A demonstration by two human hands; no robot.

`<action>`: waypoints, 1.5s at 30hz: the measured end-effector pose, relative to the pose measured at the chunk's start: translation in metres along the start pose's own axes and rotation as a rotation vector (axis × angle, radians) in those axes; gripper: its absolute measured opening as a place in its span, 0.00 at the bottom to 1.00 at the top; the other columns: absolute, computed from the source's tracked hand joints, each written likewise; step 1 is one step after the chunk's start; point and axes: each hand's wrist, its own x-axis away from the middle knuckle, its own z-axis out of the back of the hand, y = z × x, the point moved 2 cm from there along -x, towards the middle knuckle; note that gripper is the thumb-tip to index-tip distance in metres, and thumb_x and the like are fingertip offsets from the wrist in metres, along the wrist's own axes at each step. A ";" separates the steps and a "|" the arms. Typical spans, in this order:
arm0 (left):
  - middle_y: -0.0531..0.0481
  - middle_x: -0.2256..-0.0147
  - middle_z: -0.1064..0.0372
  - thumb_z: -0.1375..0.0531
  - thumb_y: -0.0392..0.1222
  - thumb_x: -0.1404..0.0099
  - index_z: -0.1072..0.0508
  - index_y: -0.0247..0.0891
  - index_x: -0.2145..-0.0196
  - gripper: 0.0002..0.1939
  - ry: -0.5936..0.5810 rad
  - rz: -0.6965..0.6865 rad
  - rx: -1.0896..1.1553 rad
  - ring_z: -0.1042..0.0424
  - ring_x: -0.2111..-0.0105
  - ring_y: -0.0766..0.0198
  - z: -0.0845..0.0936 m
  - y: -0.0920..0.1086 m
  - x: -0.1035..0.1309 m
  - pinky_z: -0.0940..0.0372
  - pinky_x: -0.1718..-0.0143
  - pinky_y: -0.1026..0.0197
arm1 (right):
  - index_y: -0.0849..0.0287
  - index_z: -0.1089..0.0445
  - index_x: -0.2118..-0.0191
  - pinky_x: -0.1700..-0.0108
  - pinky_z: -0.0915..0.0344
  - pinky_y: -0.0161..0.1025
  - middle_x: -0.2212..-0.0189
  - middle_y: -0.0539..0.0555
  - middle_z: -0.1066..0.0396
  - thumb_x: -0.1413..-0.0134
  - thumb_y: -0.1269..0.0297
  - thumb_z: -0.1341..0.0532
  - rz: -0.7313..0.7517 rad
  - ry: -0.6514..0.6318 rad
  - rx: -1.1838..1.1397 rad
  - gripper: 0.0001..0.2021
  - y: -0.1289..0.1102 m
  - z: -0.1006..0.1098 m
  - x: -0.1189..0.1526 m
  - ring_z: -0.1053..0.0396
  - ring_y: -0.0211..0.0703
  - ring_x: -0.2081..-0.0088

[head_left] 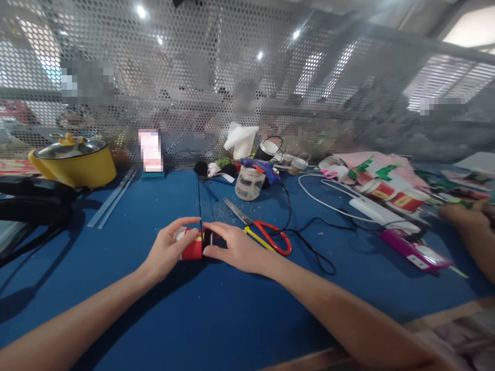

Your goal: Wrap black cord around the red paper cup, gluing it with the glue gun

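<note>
A small red-and-white paper cup [192,251] lies on its side between my two hands, a black band around its right end. My left hand [169,246] is closed on its left part, thumb on top. At the right end, the fingers and thumb of my right hand [234,246] grip the cup by the black band. A taut black yarn [199,198] runs from the cup back to a dark yarn ball [200,168]. Just right of my right hand lie open scissors [273,237] with red and yellow handles, partly hidden by that hand.
Behind are a glue gun [263,169] on a clear plastic jar [249,184], a phone [151,150] and a yellow pot [77,162]. Black cables and a purple power strip [413,251] lie rightward, near more red-and-white cups [410,200]. Another person's hand [466,214] is at the right edge.
</note>
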 end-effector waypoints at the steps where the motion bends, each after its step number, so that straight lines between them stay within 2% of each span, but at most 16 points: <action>1: 0.50 0.74 0.28 0.41 0.45 0.47 0.32 0.36 0.60 0.17 -0.001 -0.025 -0.030 0.32 0.77 0.67 -0.001 -0.001 0.000 0.38 0.76 0.66 | 0.66 0.41 0.48 0.48 0.47 0.48 0.49 0.65 0.40 0.51 0.47 0.49 -0.002 0.002 -0.058 0.30 -0.001 0.002 0.001 0.42 0.51 0.48; 7: 0.48 0.66 0.29 0.45 0.43 0.43 0.30 0.36 0.64 0.11 -0.040 -0.212 -0.231 0.32 0.68 0.65 -0.004 0.000 0.004 0.37 0.67 0.64 | 0.58 0.31 0.57 0.48 0.47 0.46 0.58 0.56 0.31 0.45 0.46 0.63 -0.081 -0.069 -0.570 0.30 0.003 0.000 -0.003 0.37 0.43 0.53; 9: 0.50 0.69 0.30 0.46 0.44 0.43 0.30 0.36 0.66 0.10 -0.032 -0.215 -0.285 0.33 0.71 0.66 -0.004 -0.001 0.004 0.38 0.70 0.66 | 0.59 0.29 0.61 0.48 0.46 0.47 0.60 0.56 0.29 0.46 0.45 0.64 -0.143 -0.057 -0.673 0.32 0.006 0.000 -0.005 0.36 0.44 0.54; 11: 0.51 0.74 0.32 0.46 0.45 0.43 0.30 0.36 0.69 0.11 -0.014 -0.198 -0.339 0.35 0.76 0.68 -0.003 -0.001 0.004 0.40 0.74 0.67 | 0.61 0.28 0.65 0.52 0.41 0.46 0.64 0.58 0.28 0.47 0.44 0.60 -0.188 0.027 -0.623 0.30 0.007 0.010 -0.008 0.33 0.45 0.57; 14: 0.53 0.78 0.35 0.47 0.47 0.42 0.31 0.35 0.72 0.12 0.000 -0.175 -0.392 0.39 0.79 0.69 -0.004 0.000 0.003 0.43 0.78 0.68 | 0.62 0.30 0.68 0.62 0.35 0.42 0.67 0.59 0.28 0.49 0.46 0.51 -0.170 0.285 -0.414 0.23 0.006 0.053 -0.009 0.31 0.44 0.64; 18: 0.53 0.79 0.36 0.47 0.47 0.43 0.31 0.35 0.72 0.12 0.014 -0.177 -0.409 0.40 0.81 0.69 -0.004 0.001 0.004 0.44 0.80 0.68 | 0.59 0.34 0.70 0.64 0.37 0.40 0.71 0.55 0.31 0.53 0.51 0.44 -0.146 0.652 -0.218 0.15 0.013 0.127 -0.012 0.33 0.43 0.66; 19: 0.53 0.79 0.36 0.47 0.47 0.43 0.31 0.35 0.70 0.12 0.011 -0.175 -0.402 0.39 0.81 0.69 -0.004 0.001 0.004 0.44 0.80 0.68 | 0.59 0.35 0.72 0.64 0.38 0.39 0.74 0.53 0.32 0.56 0.53 0.41 -0.187 0.781 -0.078 0.13 0.018 0.142 -0.012 0.33 0.43 0.67; 21: 0.52 0.78 0.33 0.47 0.47 0.43 0.30 0.36 0.66 0.13 -0.008 -0.167 -0.383 0.37 0.80 0.68 -0.003 0.001 0.004 0.42 0.80 0.68 | 0.59 0.38 0.78 0.65 0.39 0.38 0.81 0.50 0.36 0.61 0.56 0.37 -0.369 0.800 -0.003 0.13 0.032 0.158 -0.016 0.33 0.44 0.67; 24: 0.49 0.74 0.29 0.48 0.46 0.42 0.28 0.37 0.64 0.14 -0.046 -0.180 -0.388 0.32 0.76 0.65 -0.003 0.001 0.003 0.38 0.76 0.66 | 0.60 0.41 0.82 0.72 0.37 0.37 0.88 0.48 0.40 0.60 0.56 0.38 -0.577 0.597 -0.136 0.15 0.056 0.156 -0.023 0.33 0.43 0.75; 27: 0.48 0.72 0.28 0.48 0.45 0.42 0.27 0.38 0.67 0.13 -0.053 -0.223 -0.452 0.31 0.74 0.64 -0.001 0.002 0.001 0.37 0.73 0.64 | 0.62 0.38 0.79 0.78 0.35 0.37 0.86 0.52 0.35 0.55 0.56 0.40 -0.624 0.470 -0.276 0.14 0.072 0.144 -0.027 0.33 0.39 0.81; 29: 0.48 0.73 0.28 0.48 0.45 0.42 0.27 0.38 0.68 0.13 -0.043 -0.237 -0.490 0.31 0.74 0.63 -0.001 0.002 0.001 0.37 0.74 0.65 | 0.62 0.37 0.77 0.82 0.36 0.34 0.85 0.53 0.34 0.54 0.59 0.41 -0.630 0.453 -0.341 0.11 0.077 0.139 -0.029 0.35 0.36 0.83; 32: 0.49 0.75 0.29 0.48 0.45 0.42 0.28 0.36 0.68 0.13 -0.019 -0.229 -0.504 0.32 0.75 0.64 -0.002 0.002 0.001 0.39 0.77 0.66 | 0.62 0.39 0.79 0.87 0.41 0.28 0.88 0.49 0.37 0.55 0.64 0.40 -0.601 0.537 -0.372 0.09 0.079 0.136 -0.030 0.39 0.32 0.87; 35: 0.50 0.76 0.30 0.48 0.45 0.42 0.29 0.35 0.69 0.12 -0.007 -0.215 -0.503 0.33 0.77 0.65 -0.003 0.001 0.003 0.40 0.78 0.67 | 0.61 0.40 0.79 0.87 0.44 0.25 0.87 0.46 0.38 0.53 0.66 0.42 -0.511 0.649 -0.383 0.09 0.070 0.134 -0.027 0.41 0.28 0.87; 39: 0.50 0.76 0.30 0.49 0.45 0.42 0.29 0.35 0.63 0.15 -0.053 -0.191 -0.467 0.33 0.77 0.65 -0.004 0.001 0.004 0.40 0.78 0.67 | 0.61 0.38 0.75 0.78 0.36 0.28 0.80 0.49 0.33 0.54 0.68 0.44 -0.303 0.699 -0.464 0.04 0.042 0.126 -0.012 0.34 0.31 0.79; 41: 0.49 0.76 0.29 0.49 0.45 0.42 0.29 0.35 0.61 0.16 -0.101 -0.189 -0.449 0.32 0.77 0.64 -0.004 0.002 0.003 0.39 0.77 0.66 | 0.61 0.36 0.72 0.71 0.34 0.31 0.74 0.51 0.30 0.57 0.70 0.43 -0.238 0.625 -0.581 0.03 0.026 0.116 -0.002 0.31 0.34 0.73; 45: 0.49 0.72 0.28 0.49 0.45 0.41 0.27 0.37 0.64 0.14 -0.164 -0.207 -0.498 0.31 0.74 0.64 -0.002 0.003 0.001 0.38 0.73 0.65 | 0.60 0.34 0.67 0.69 0.33 0.34 0.65 0.54 0.29 0.61 0.71 0.42 -0.314 0.430 -0.719 0.10 0.009 0.089 0.014 0.30 0.37 0.70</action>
